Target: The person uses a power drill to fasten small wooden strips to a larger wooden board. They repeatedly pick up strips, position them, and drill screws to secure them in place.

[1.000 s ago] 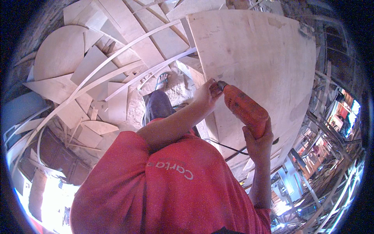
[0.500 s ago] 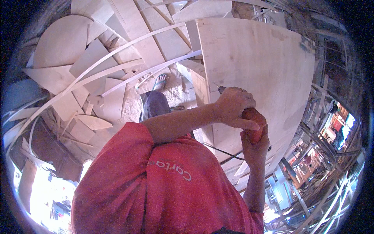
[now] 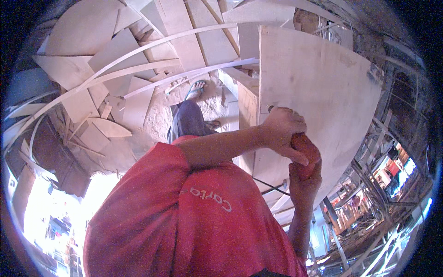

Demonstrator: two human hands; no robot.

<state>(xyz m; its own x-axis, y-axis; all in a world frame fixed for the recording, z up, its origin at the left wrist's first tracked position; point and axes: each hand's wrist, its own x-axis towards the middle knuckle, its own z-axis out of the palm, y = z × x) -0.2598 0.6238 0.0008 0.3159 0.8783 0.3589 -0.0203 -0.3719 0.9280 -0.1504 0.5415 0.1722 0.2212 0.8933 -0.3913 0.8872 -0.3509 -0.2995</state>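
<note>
An orange power drill [image 3: 308, 152] is held against the near edge of a large pale plywood board [image 3: 318, 83]. My left hand [image 3: 282, 131] is wrapped over the top and front of the drill. My right hand [image 3: 302, 182] grips it from below at the handle. The drill's dark tip [image 3: 270, 109] shows just past my left fingers, at the board's left edge. Most of the drill body is hidden by both hands. A black cable [image 3: 272, 185] runs out below the drill. My red shirt [image 3: 194, 217] fills the lower middle.
Several plywood offcuts [image 3: 115, 55] and long curved wooden strips [image 3: 152, 51] lie on the dirt ground to the left. My leg in grey trousers [image 3: 187, 120] and a sandalled foot [image 3: 196, 90] stand beside the board. Metal framework [image 3: 369, 194] crowds the right.
My left hand has moved from the drill's tip back onto its body, covering most of it. The drill has come in closer to the board's edge.
</note>
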